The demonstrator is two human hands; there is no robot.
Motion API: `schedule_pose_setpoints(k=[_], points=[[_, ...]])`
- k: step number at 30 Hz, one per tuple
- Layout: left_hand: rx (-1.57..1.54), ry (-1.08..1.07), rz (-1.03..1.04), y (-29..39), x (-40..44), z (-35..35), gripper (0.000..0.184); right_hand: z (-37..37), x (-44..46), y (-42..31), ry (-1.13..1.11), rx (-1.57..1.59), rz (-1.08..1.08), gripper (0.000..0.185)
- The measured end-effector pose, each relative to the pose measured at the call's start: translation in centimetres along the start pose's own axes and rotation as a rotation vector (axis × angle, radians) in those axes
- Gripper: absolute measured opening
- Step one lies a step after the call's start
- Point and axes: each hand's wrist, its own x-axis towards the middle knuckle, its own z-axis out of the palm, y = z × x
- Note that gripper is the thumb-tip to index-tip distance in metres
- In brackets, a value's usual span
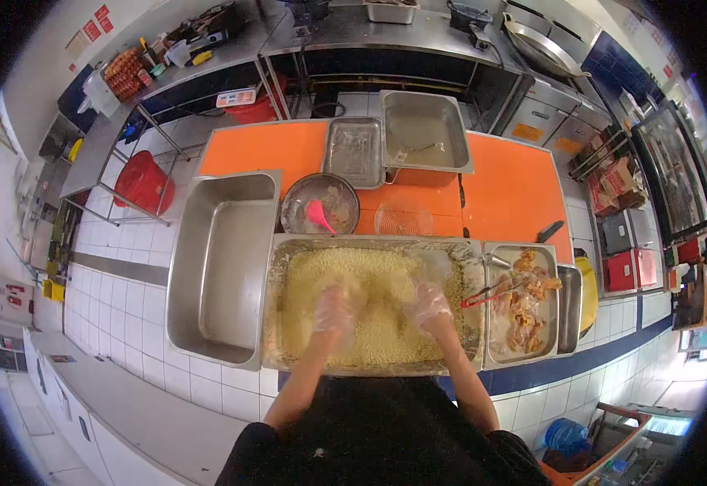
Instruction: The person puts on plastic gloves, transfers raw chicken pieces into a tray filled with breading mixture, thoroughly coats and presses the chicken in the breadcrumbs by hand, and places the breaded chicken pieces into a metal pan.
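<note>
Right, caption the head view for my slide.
Gloved left hand and right hand at work in a wide tray of pale yellow crumbs, beside a smaller tray of meat pieces.

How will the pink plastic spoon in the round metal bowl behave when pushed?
The pink plastic spoon is probably light, as it looks plastic and small. Its moulded shape suggests it is fairly stiff. Lying across the curved round metal bowl, it may slide or swivel.

Pale yellow, crumbly breading fills a wide rectangular metal tray, spread loosely and unevenly (clumpy toward the right side). The tray lies flat, its rim dusted with the same coating, between two other metal containers.
</note>
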Motion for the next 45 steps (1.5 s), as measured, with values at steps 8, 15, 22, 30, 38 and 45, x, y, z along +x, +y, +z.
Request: schedule_pose_setpoints(k=[8,15,22,30,38,45], points=[[0.174,-0.446,-0.151,3.0,-2.7,-10.4,0.031,2.9,-5.4,0.4,0.017,-0.194,0.215,0.071],[-0.078,-0.364,0.198,-2.4,-7.0,0.5,0.032,8.6,-4.1,1.8,-0.171,0.023,0.257,0.054],[-0.449,-0.255,-0.109,5.7,-1.4,-4.6,0.032,5.7,-1.3,1.9,0.224,0.444,0.124,0.03],[-0.14,-0.121,0.257,6.4,2.0,-0.3,0.03,10.1,5.9,3.0,0.755,-0.223,-0.341,0.038],[-0.194,-0.049,0.227,3.6,-1.4,5.6,0.046,8.9,6.0,0.2,0.42,-0.108,-0.043,0.038],[-0.003,0.28,0.4,4.0,0.3,7.6,0.041,6.4,7.6,1.1,0.134,-0.095,-0.059,0.043]])
